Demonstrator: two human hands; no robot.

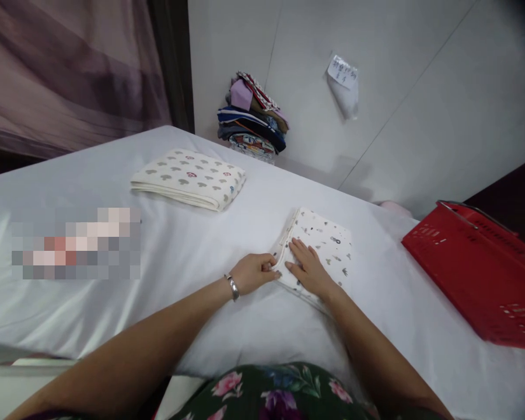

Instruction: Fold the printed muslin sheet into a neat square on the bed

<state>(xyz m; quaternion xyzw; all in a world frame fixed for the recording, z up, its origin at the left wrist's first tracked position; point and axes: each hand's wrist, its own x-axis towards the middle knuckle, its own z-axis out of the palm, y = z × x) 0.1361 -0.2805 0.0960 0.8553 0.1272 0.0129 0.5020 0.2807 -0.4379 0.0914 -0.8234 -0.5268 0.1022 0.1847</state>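
Observation:
A folded white cloth (332, 248) with small dark prints lies on the white-covered surface in front of me. My left hand (254, 273), with a silver bracelet at the wrist, pinches the cloth's near left corner between thumb and fingers. Flat on top of the cloth rests my right hand (310, 269), its fingers spread. Farther back to the left is another folded cream cloth (188, 175), patterned with grey and a few red mushroom-like shapes; neither hand touches it.
A red plastic basket (476, 274) lies at the right. Beyond the sheet's (262, 227) far edge, a stack of folded clothes (254, 119) and a labelled plastic bag (345, 87) are on the tiled floor. A mauve curtain (70, 70) hangs at upper left; a patch at left is pixelated.

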